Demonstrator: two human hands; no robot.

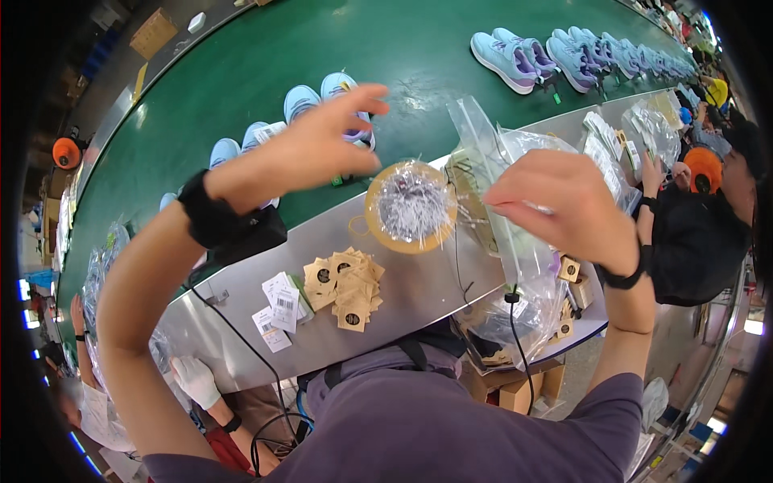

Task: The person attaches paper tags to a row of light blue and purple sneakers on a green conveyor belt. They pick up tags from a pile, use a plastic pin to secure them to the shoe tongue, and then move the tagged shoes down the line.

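Note:
My left hand (330, 137) is raised over the green belt with its fingers spread and nothing in them, close to a pair of light blue sneakers (302, 100). To its right, my right hand (564, 201) hangs above see-through plastic bags (515, 233), thumb and fingertips pinched together. Whatever lies in that pinch is too small to make out. Between the hands stands a yellow bowl (374, 221) heaped with thin see-through plastic strands (412, 201). Nearer me on the metal ledge lie a pile of tan square cards (354, 290) and several white barcode tags (283, 306).
More light blue sneakers (580, 56) line the green conveyor belt (403, 40). Black cords (250, 346) run from both wrist straps. A co-worker's gloved hand (195, 381) rests at the ledge's left end. Another person (692, 233) works at the right. Cardboard boxes (523, 394) sit below.

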